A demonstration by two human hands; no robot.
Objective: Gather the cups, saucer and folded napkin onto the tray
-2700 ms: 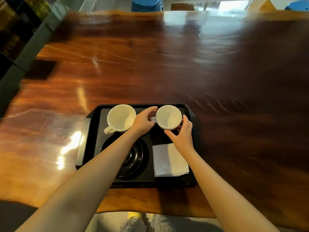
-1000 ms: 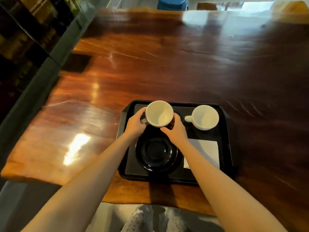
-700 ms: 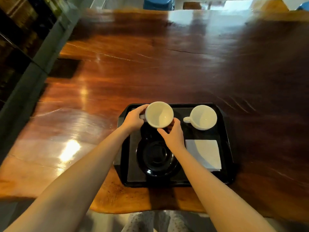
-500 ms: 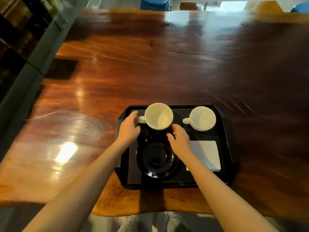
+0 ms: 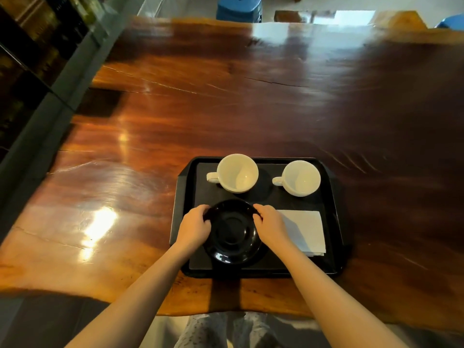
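Observation:
A black tray (image 5: 179,197) lies near the front edge of the wooden table (image 5: 175,116). Two white cups stand at its far side, the left cup (image 5: 237,173) and the right cup (image 5: 300,178), both with handles pointing left. A black saucer (image 5: 232,234) sits in the tray's near left part. My left hand (image 5: 194,226) grips the saucer's left rim and my right hand (image 5: 270,226) grips its right rim. A folded white napkin (image 5: 305,229) lies at the near right of the tray, partly under my right wrist.
A dark glass wall with a grey frame (image 5: 37,79) runs along the table's left side. Blue stools (image 5: 238,7) stand beyond the far edge. My patterned trousers (image 5: 218,330) show below the near edge.
Both hands let go of the left cup, which now stands on the tray. They moved back toward me and closed on the two sides of the saucer.

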